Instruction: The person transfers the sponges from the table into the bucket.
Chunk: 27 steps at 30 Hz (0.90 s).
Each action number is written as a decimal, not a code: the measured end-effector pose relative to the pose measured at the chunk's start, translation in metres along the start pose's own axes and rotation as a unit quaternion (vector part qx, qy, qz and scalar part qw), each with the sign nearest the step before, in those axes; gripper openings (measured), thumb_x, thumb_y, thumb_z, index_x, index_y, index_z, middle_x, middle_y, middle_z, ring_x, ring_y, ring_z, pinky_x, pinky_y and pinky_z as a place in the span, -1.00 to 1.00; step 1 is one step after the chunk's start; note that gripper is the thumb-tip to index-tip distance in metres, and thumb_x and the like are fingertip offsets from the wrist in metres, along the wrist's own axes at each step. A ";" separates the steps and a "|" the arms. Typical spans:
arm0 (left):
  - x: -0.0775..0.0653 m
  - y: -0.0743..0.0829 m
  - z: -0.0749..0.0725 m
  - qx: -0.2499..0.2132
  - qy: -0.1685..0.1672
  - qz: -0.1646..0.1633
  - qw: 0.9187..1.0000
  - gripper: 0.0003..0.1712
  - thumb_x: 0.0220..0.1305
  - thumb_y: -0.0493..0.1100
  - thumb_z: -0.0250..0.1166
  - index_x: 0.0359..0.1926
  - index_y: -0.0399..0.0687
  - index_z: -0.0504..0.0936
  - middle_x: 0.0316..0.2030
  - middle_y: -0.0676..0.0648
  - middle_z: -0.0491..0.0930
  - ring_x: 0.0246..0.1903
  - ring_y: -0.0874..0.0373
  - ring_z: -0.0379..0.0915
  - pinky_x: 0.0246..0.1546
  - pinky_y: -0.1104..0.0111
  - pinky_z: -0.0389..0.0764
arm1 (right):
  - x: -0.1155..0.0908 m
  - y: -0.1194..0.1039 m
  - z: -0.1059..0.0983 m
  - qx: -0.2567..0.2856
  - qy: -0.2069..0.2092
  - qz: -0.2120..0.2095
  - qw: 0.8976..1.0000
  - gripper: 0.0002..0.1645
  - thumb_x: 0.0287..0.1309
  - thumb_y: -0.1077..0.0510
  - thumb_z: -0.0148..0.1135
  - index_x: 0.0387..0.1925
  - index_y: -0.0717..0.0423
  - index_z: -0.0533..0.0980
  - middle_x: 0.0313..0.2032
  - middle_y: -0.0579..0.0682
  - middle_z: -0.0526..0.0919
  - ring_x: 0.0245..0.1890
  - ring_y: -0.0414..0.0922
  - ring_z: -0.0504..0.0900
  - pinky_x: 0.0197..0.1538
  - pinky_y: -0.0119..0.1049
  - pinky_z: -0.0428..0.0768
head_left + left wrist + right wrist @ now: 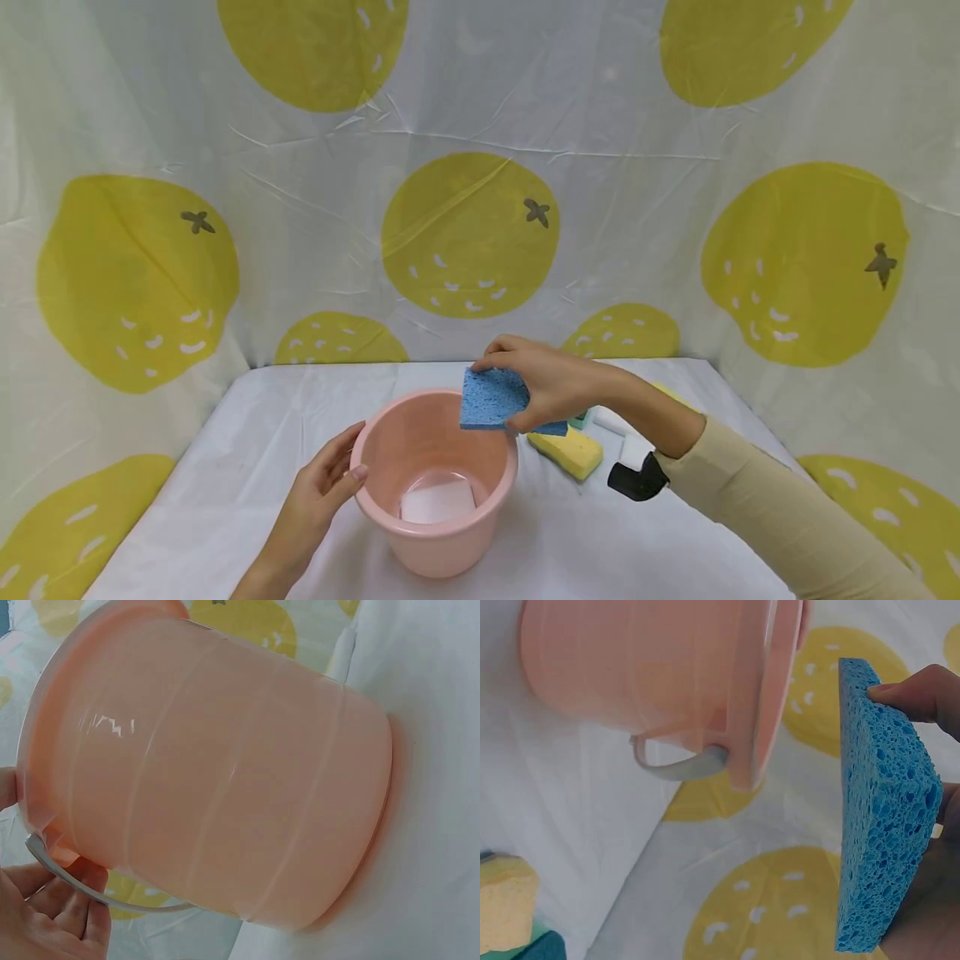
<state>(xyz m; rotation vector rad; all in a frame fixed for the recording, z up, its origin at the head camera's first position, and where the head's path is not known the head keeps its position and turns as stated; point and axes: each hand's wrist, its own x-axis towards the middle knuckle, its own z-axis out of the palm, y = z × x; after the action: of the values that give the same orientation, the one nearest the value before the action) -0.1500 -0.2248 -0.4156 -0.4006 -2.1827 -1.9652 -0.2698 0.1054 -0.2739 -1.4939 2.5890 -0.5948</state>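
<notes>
While held, sponge [491, 398] perhaps overhangs bucket [442, 552].

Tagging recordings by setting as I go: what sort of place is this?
Probably a staged recording booth, though its wider surroundings are hidden: fruit-print sheeting closes off the back and both sides, a white-covered tabletop fills the space, and a pink bucket stands on it.

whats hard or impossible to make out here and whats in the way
Head view: part of the blue, porous, rectangular sponge, covered by the right hand.
Head view: a white item, partly covered by the right forearm, so I can't identify it.
Left wrist view: the inside of the pink, round plastic bucket, hidden by its wall; the left hand, cut off by the picture's edges.
Right wrist view: part of the bucket, cut off by the top edge.
</notes>
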 end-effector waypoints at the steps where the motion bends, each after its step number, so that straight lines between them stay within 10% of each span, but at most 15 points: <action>1: 0.000 0.000 0.000 0.000 0.002 -0.001 1.000 -0.37 0.55 -0.29 0.16 0.55 -0.21 0.25 0.41 -0.28 0.36 0.30 0.17 0.43 0.15 0.42 0.52 | 0.003 -0.002 0.000 -0.001 -0.003 -0.006 1.000 -0.13 0.02 0.09 0.53 0.40 0.10 0.46 0.19 -0.02 0.41 0.13 -0.07 0.44 0.13 -0.16 0.56; 27: 0.001 0.003 0.002 0.009 0.017 -0.028 0.999 -0.37 0.55 -0.26 0.18 0.54 -0.19 0.26 0.42 -0.25 0.35 0.29 0.26 0.42 0.13 0.43 0.53 | 0.067 -0.034 0.022 -0.001 -0.076 -0.083 0.994 -0.14 0.08 0.07 0.45 0.43 0.12 0.43 0.19 -0.01 0.42 0.16 -0.14 0.39 0.19 -0.31 0.46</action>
<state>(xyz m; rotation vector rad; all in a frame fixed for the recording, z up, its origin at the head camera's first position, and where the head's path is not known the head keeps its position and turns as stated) -0.1499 -0.2229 -0.4123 -0.3031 -2.2125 -1.9632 -0.2710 0.0277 -0.2739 -1.6968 2.3696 -0.4736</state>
